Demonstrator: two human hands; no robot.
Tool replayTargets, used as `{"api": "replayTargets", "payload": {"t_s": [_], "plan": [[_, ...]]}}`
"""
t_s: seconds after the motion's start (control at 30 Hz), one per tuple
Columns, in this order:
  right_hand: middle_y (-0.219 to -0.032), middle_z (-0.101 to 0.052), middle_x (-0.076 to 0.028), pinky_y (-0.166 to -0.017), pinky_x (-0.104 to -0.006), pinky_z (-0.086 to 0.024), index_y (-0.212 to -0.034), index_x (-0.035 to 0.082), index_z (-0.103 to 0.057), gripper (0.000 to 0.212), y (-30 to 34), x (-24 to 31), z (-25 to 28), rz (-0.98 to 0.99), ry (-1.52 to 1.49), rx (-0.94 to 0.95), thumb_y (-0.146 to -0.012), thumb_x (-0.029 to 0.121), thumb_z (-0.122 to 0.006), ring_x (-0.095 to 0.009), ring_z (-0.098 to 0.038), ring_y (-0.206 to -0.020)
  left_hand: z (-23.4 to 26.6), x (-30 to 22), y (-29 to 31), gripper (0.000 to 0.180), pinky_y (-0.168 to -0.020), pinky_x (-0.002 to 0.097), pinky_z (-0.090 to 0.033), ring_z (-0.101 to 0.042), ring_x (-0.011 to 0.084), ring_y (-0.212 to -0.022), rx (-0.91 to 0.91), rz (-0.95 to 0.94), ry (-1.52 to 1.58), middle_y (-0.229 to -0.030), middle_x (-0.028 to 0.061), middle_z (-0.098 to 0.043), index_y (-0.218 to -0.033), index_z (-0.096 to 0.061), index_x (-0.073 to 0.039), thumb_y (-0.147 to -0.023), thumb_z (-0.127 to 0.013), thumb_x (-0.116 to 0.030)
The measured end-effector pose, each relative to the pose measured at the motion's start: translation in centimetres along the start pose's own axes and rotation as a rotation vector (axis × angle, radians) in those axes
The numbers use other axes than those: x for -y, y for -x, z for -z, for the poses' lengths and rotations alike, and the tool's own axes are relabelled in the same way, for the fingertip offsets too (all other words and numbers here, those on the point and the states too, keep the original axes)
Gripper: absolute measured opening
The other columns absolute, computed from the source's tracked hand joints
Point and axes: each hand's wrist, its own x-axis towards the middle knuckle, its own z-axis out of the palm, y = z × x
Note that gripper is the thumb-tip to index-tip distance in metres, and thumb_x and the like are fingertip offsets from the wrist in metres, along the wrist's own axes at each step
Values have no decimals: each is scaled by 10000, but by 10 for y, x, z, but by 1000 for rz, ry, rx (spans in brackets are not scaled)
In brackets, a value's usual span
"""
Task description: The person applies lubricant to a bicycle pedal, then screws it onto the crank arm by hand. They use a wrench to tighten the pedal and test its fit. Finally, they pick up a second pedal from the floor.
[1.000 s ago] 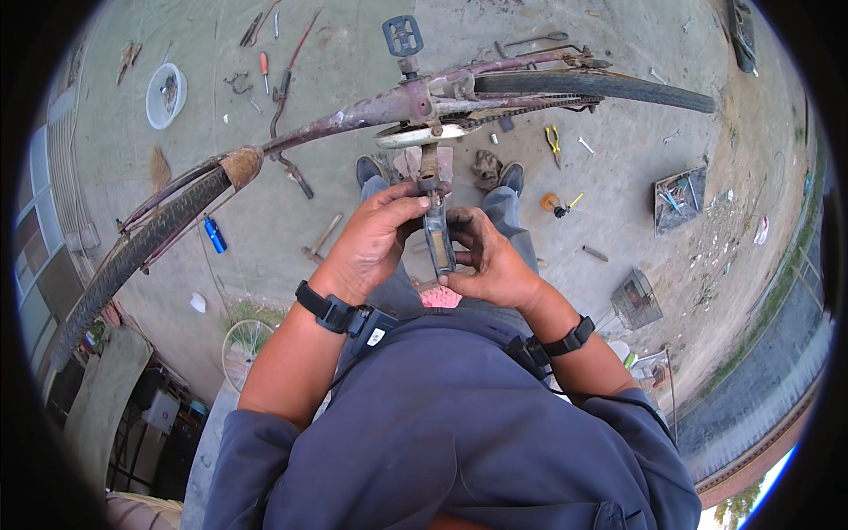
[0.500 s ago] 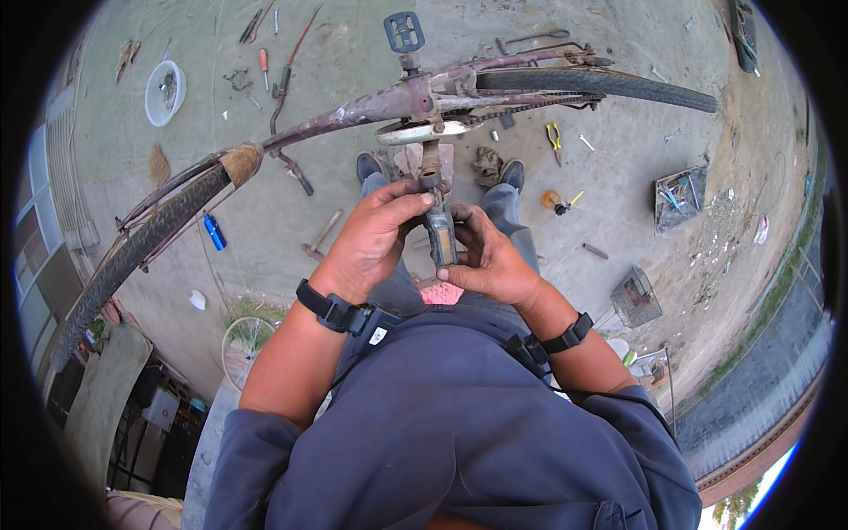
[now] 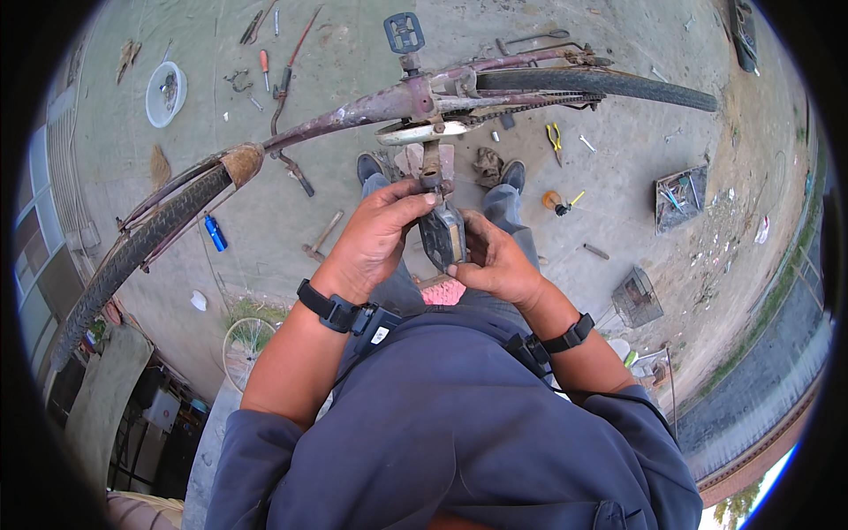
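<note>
A worn dark bicycle pedal [image 3: 442, 238] sits at the near end of the crank arm [image 3: 431, 161], in front of my body. My left hand [image 3: 384, 231] is closed at the joint between pedal and crank, its thumb and fingers pinching there. On the pedal's outer end and right edge, my right hand [image 3: 496, 258] grips with thumb and fingers. The crank leads to a pale chainring guard [image 3: 420, 133] on the rusty purple bicycle frame [image 3: 353, 113]. Another black pedal [image 3: 404, 33] sticks up on the far side. My fingers hide part of the pedal joint.
Pliers with yellow handles [image 3: 554, 141], a tool tray [image 3: 680, 200] and an amber bottle [image 3: 551, 200] lie right. A hammer [image 3: 324, 235], a blue can [image 3: 215, 232] and a white basin [image 3: 166, 94] are left. The bicycle's wheels [image 3: 150, 231] reach across both sides.
The pedal has turned about its axle between my hands, so more of its broad face shows. My right hand's fingers have shifted slightly with it; my left hand stays at the joint.
</note>
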Motion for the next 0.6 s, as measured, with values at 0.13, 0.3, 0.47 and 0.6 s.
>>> {"api": "replayTargets", "payload": {"t_s": [0.13,0.3,0.47,0.6], "plan": [[-1326,-496,-106,-956,-357,-520,-1440,-30,-357,682,2,0,1,-19,-9,12,-824,1,-648,-185,-492,-1239,0,2,-2,291,-940,316,-471,-631,158,-1017,2,-4,31,-1113,57,-688,-1207,-637,2,-931,-629,-89],[-1277,-535,-88,-984,-331,-475,-1442,-24,-369,633,0,-5,3,-26,-71,-1,-875,45,-642,-157,-528,-1167,0,8,-6,250,-906,312,-490,-640,156,-988,-6,-5,71,-1074,53,-690,-1159,-644,-9,-924,-655,-95],[-1256,-563,-79,-979,-301,-455,-1432,-14,-392,567,-7,-15,4,11,-90,-55,-926,89,-626,-144,-542,-1144,-2,11,-5,231,-900,311,-491,-642,157,-983,-54,-43,40,-1060,56,-689,-1120,-646,-18,-906,-689,-92],[-1223,-594,-66,-963,-305,-474,-1407,-5,-431,512,-9,-17,5,-12,-225,-46,-939,106,-607,-141,-567,-1124,-3,9,-2,248,-908,309,-491,-643,161,-993,-19,-61,-9,-1066,66,-687,-1150,-636,-8,-923,-660,-105]]}}
